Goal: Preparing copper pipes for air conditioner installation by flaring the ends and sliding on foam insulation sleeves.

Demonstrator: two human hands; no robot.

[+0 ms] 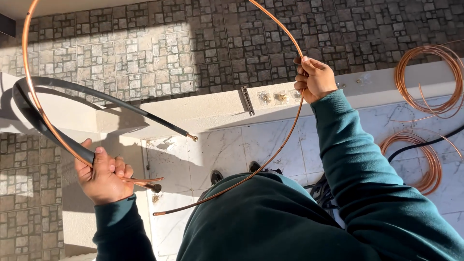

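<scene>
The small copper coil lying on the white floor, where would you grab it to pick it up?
Probably from above, on the near arc of the small copper coil, where the loops lie bunched together, so one grip gathers them all. Avoid the loose end curling off the right side and the spot where the black cable crosses. Both hands are busy with the long copper tube.

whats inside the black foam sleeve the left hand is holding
Thin copper tubing runs alongside the black foam insulation sleeve gripped by the left hand, and a brass-coloured tip shows at its far end. Whatever runs through the sleeve is covered.
</scene>
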